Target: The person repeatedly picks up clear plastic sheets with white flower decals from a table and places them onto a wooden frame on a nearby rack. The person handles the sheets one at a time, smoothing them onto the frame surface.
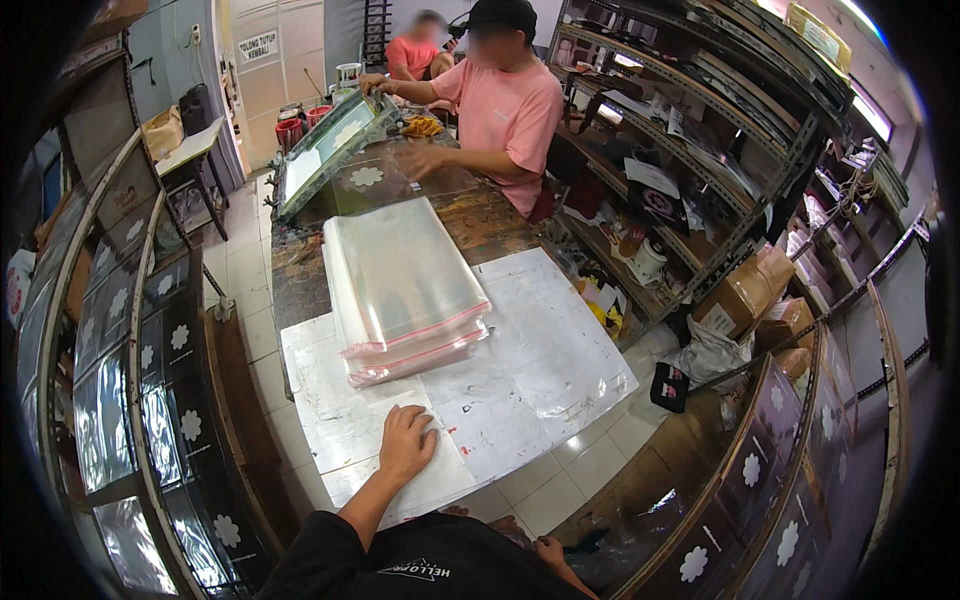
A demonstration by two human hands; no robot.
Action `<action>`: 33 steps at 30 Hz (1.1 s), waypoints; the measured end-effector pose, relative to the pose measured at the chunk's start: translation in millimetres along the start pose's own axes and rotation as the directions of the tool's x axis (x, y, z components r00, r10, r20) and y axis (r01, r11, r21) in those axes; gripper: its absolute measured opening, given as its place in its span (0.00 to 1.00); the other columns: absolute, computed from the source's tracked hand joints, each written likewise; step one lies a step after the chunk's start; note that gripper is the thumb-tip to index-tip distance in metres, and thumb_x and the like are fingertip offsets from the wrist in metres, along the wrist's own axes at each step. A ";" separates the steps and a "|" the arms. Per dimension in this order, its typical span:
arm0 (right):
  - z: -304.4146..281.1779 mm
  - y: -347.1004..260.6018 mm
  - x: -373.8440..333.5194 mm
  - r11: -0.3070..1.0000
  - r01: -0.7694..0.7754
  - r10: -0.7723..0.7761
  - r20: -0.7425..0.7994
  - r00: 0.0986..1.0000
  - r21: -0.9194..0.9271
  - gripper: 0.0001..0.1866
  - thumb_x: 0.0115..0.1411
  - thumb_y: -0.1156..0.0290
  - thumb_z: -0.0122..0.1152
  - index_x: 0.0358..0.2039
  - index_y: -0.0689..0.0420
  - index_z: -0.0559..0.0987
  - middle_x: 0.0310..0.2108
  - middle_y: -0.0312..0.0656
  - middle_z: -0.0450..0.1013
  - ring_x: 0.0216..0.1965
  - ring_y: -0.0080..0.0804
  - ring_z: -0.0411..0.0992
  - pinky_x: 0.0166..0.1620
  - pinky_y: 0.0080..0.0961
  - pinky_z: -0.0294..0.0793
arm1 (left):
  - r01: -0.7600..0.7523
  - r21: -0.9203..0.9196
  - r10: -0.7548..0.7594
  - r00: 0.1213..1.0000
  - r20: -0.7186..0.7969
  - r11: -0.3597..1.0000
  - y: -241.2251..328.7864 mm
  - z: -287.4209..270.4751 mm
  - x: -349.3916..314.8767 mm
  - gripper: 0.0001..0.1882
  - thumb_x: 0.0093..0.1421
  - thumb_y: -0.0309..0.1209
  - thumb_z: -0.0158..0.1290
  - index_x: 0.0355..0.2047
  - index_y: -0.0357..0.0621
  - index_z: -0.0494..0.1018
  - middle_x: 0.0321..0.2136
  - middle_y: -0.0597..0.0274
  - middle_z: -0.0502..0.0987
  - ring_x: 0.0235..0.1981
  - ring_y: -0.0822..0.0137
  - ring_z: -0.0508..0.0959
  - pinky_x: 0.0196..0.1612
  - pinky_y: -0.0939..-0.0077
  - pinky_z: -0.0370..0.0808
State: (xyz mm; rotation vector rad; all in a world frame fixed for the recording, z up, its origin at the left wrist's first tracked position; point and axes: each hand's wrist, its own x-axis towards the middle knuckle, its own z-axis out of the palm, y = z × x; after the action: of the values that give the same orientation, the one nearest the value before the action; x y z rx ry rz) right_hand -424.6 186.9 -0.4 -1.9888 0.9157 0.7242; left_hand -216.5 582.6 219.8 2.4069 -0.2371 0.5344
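My left hand (407, 440) rests on the white sheet (530, 370) covering the near end of the table, its fingers loosely spread and nothing in them. Just beyond it lies a stack of clear plastic bags (405, 270) with pink-red strips along their near edges. My right hand (550, 550) hangs low by my body, off the table; its fingers are too small and partly hidden to read. Across the table, a co-worker in a pink shirt (505, 120) holds up a tilted screen-printing frame (335, 150) with one hand. Under their other hand lies a sheet with a white flower print (366, 177).
Drying racks (190, 420) holding flower-printed sheets stand at my left, with more racks (750, 470) at my right. Metal shelves (650, 130) and cardboard boxes (745, 290) line the right side. Red cups (289, 132) stand at the table's far end. Another person (410, 55) sits behind.
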 end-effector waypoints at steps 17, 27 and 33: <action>0.9 18.4 16.5 0.995 0.102 -0.102 0.009 0.995 -0.025 0.26 0.60 0.65 0.59 0.52 0.72 0.75 0.46 0.57 0.77 0.43 0.42 0.79 0.47 0.33 0.77 | 0.013 -0.047 -0.014 1.000 -0.015 0.999 -6.8 5.3 -2.5 0.14 0.53 0.28 0.58 0.41 0.39 0.76 0.46 0.52 0.74 0.52 0.52 0.72 0.65 0.48 0.60; 2.9 23.4 27.3 0.980 0.097 -0.098 -0.007 0.995 0.171 0.24 0.58 0.67 0.61 0.52 0.67 0.76 0.40 0.55 0.79 0.35 0.40 0.81 0.38 0.32 0.80 | -0.029 -0.138 -0.008 0.967 -0.254 0.990 1.6 -31.6 42.2 0.20 0.53 0.25 0.59 0.47 0.38 0.74 0.51 0.44 0.73 0.52 0.47 0.72 0.56 0.56 0.69; 1.9 28.2 21.1 0.967 0.094 -0.092 -0.018 0.996 0.236 0.22 0.61 0.69 0.57 0.54 0.69 0.74 0.39 0.53 0.78 0.34 0.37 0.79 0.36 0.31 0.78 | -0.105 0.434 0.265 0.907 -0.326 0.895 -7.4 -80.4 182.2 0.40 0.49 0.29 0.65 0.63 0.44 0.62 0.62 0.43 0.61 0.62 0.41 0.62 0.63 0.49 0.60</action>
State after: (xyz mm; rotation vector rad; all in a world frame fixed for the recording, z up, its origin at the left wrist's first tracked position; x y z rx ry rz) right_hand -435.6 169.8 -29.3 -1.8112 0.8637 0.5291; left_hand -75.6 633.4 351.3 2.6219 -0.2063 1.2330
